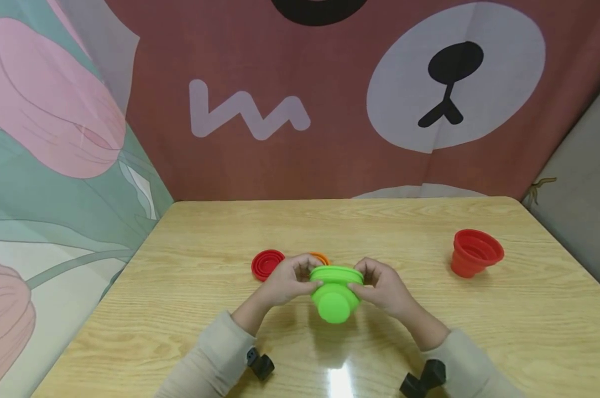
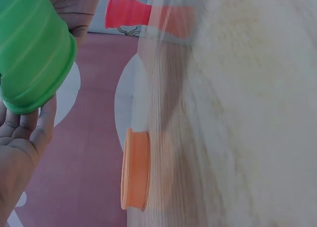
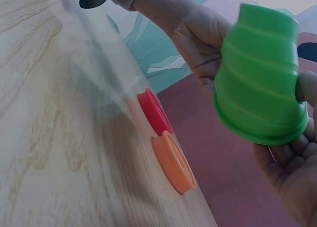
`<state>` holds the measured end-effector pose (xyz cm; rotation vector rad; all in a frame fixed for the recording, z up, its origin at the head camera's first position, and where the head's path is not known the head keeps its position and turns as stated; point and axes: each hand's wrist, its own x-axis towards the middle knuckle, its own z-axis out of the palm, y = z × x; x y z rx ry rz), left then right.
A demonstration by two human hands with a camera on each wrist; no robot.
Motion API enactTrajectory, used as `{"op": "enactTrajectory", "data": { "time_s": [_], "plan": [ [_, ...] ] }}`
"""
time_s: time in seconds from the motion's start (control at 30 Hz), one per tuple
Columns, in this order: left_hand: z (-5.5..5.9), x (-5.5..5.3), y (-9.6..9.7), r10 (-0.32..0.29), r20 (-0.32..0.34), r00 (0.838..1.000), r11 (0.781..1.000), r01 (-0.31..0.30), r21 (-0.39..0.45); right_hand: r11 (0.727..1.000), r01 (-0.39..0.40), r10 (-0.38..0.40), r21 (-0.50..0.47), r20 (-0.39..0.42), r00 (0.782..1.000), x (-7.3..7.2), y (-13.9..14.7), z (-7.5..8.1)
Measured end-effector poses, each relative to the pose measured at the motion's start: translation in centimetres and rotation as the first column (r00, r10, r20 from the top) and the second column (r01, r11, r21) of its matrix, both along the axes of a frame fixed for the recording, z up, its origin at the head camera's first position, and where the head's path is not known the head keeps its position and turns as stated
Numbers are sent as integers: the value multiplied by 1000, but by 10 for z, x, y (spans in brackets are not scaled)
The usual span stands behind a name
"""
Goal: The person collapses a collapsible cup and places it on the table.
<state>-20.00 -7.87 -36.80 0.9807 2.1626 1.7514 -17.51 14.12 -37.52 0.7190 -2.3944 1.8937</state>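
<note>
A green collapsible cup (image 1: pixel 335 298) is held above the table between both hands, tilted so that its round base faces me and its wide rim points away. On the left side of the cup my left hand (image 1: pixel 291 282) grips it with thumb and fingers near the rim. The opposite side is pinched by my right hand (image 1: pixel 386 290) in the same way. In the right wrist view the green cup (image 3: pixel 260 78) appears drawn out, with slanting ridges along its wall. The inside of the cup is hidden.
Behind my left hand lie a flattened red collapsible cup (image 1: pixel 267 264) and an orange one (image 1: pixel 321 257), partly covered by the hand. Farther right stands an expanded red cup (image 1: pixel 474 253). The wooden table (image 1: pixel 205 237) ends against a printed curtain (image 1: pixel 329 166).
</note>
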Motion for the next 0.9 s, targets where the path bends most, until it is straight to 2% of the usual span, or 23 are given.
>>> {"op": "enactTrajectory", "data": {
  "time_s": [0.07,0.2,0.33,0.4,0.47,0.53,0.6,0.67,0.73,0.83,0.9],
  "plan": [
    [2,2,1,29,-12,1000,999,-29,-28,999,35,-35,1,-24,999,1,-2,0],
    [14,9,3,68,-58,996,995,-72,-63,994,110,-110,6,-63,992,2,-7,0],
    [25,16,7,85,-78,993,992,-91,-87,993,110,-111,-42,-28,993,2,-10,0],
    [27,18,7,77,-68,995,992,-83,-91,993,64,-65,-96,-3,998,1,-10,-1],
    [28,19,8,66,-54,996,994,-71,-84,983,-24,25,-182,7,1000,1,-8,-1],
    [27,19,8,62,-43,997,995,-65,-73,950,-140,145,-279,-3,989,1,-6,-1],
    [25,19,8,62,-28,998,996,-64,-63,903,-248,256,-350,-24,966,0,-4,-2],
    [24,18,8,63,-12,998,997,-63,-54,875,-306,318,-376,-30,948,-1,-3,-2],
    [23,19,8,61,-7,998,996,-61,-59,890,-297,312,-347,-13,950,-1,-3,-2],
    [23,20,9,52,-4,999,996,-52,-66,945,-202,218,-256,36,975,-1,-4,-1],
    [23,20,10,51,-12,999,996,-51,-73,971,-135,148,-200,53,988,0,-5,0]
  ]
}}
